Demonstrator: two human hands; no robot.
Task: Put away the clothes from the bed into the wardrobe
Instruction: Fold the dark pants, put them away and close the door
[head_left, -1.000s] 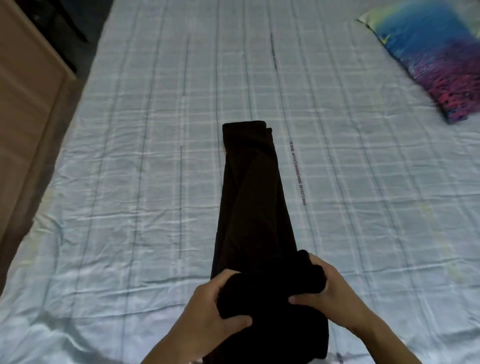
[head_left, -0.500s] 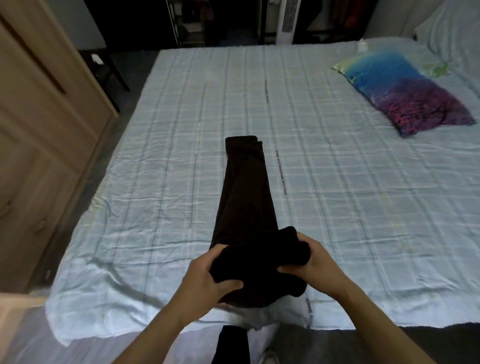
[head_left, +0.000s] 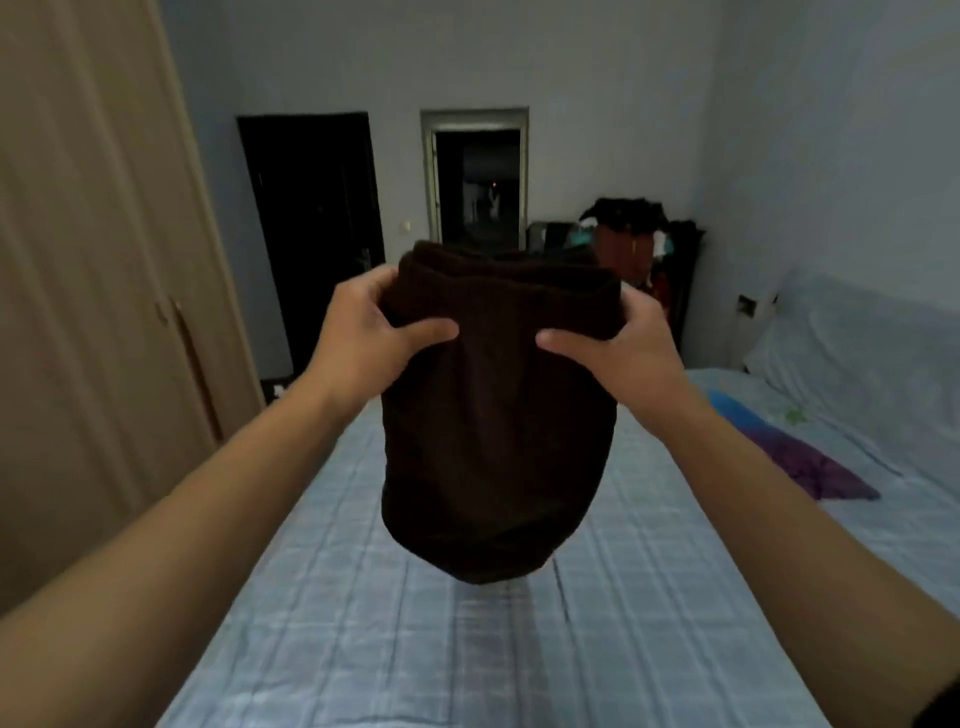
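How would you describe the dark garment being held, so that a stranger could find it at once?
Start at the wide bed with the pale checked sheet. Above its middle, the left hand and right hand grip a folded dark garment by its top edge. Alone here it hangs in the air, touching nothing else.

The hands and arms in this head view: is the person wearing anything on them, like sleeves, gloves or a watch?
Nothing shows on them. The left hand and right hand are bare, without gloves or visible rings. Both forearms are uncovered from wrist to the picture's edge: no sleeves, watch or bracelet in sight.
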